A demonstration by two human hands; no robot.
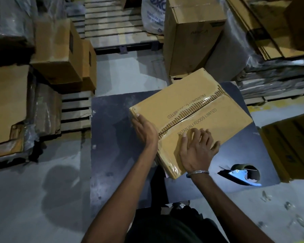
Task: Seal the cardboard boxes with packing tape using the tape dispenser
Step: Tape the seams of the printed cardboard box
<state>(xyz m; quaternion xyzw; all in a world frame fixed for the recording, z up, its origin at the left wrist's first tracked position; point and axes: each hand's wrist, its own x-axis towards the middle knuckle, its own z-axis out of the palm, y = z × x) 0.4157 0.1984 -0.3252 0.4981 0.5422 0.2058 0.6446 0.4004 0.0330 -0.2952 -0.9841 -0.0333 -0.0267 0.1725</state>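
Observation:
A tan cardboard box printed "PATANJALI FOODS LIMITED" lies on a dark table, turned at an angle. Clear packing tape runs along its centre seam and down its near end. My left hand presses against the box's left side with straight fingers, thumb on the top edge. On the box's near top flap rests my right hand, fingers spread flat. The tape dispenser lies by itself on the table, to the right of my right wrist.
Stacked cardboard boxes stand at the left, and a tall box at the back right. Flat cartons lean at the right edge. Wooden pallets lie behind on the grey floor.

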